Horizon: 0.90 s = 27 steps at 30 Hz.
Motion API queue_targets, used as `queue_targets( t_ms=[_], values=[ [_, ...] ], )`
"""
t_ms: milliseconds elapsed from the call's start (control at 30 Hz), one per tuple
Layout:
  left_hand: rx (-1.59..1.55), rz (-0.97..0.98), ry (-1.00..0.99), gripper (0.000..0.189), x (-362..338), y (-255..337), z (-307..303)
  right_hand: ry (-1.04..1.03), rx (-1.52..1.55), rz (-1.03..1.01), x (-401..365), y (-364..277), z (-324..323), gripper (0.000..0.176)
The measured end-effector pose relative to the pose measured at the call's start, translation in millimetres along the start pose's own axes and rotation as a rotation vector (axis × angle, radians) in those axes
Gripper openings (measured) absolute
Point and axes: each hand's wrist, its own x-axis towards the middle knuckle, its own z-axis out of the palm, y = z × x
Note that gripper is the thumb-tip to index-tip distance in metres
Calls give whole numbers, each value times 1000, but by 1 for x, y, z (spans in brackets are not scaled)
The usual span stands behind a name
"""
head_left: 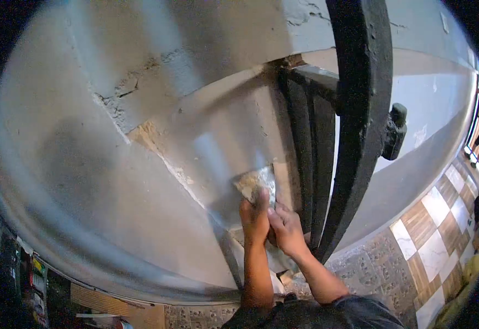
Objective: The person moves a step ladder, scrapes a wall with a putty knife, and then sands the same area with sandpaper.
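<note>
Both of my hands are close together in the middle of the head view, in front of a pale wall recess [223,118]. My left hand [256,216] is closed around a flat, plaster-smeared piece [256,182], whitish and tan with a grey, shiny right side. My right hand [287,227] is closed at its lower right edge, thumb pressed against it. I cannot tell what kind of thing it is. Its broad end points up, away from me, and its lower part is hidden by my fingers.
A dark metal gate frame [354,120] with a latch [396,131] stands just right of my hands. Cracked plaster [124,88] and a chipped edge [176,172] mark the wall at left. Checkered tiles [434,216] cover the floor at right; cardboard [146,316] lies lower left.
</note>
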Motion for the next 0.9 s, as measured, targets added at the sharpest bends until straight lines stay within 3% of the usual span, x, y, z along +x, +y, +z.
queue_targets(
  t_ms=[33,100,133,267,300,333,400,567,633,667,700,733,767,800,833,867,900],
  values=[
    [13,-93,-50,42,0,16,-2,-22,33,74,4,-10,0,30],
    [27,-5,-17,41,-5,25,5,-69,87,228,5,3,0,34],
    [50,74,21,40,-8,24,6,-73,88,227,0,7,-2,34],
    [7,79,47,41,-8,26,9,-140,82,282,7,-2,-5,33],
    [-86,-73,10,41,-3,29,8,-170,86,344,10,-11,-7,32],
    [-92,-91,19,41,-2,33,5,-178,76,361,10,-13,-5,32],
    [34,-62,-63,41,-5,43,1,-64,149,153,8,-16,0,34],
    [-26,48,48,38,8,5,5,-25,26,41,6,-2,0,30],
    [-42,-22,-34,41,7,19,2,-184,24,379,18,-29,-12,29],
    [-56,-75,-116,45,7,30,2,-180,18,368,17,-27,-12,29],
    [43,54,-22,44,-2,40,8,-125,22,314,10,-20,-10,28],
    [45,56,-24,44,-5,28,6,-70,30,263,1,-6,-6,27],
    [40,107,-7,40,-1,11,3,104,0,-195,1,35,12,27],
    [30,163,11,36,3,19,6,109,4,-213,10,30,11,27],
    [-47,-15,-45,35,0,29,7,71,-25,-157,14,22,8,28],
    [-44,-20,-41,35,5,37,8,29,-56,-92,17,8,4,28],
    [-42,17,-54,35,10,45,10,-131,144,240,23,-25,-8,31]
  ],
)
